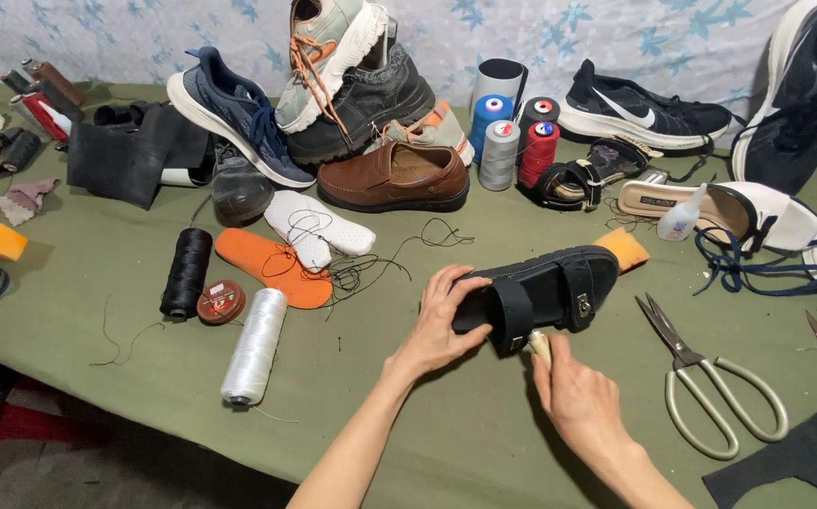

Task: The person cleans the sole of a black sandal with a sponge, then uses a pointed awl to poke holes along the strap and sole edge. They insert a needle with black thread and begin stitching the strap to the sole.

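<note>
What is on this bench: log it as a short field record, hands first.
left hand: grips the end of the black strapped sandal
right hand: presses a small cream-handled tool against the sandal's lower edge
surface: green cloth-covered table
right of hands: pale-handled metal scissors
left of hands: white thread spool, lying flat
behind: brown leather shoe

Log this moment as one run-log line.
left hand: holds black sandal by one end | right hand: grips pale tool at sandal's near edge | scissors: lying right on green table
</note>
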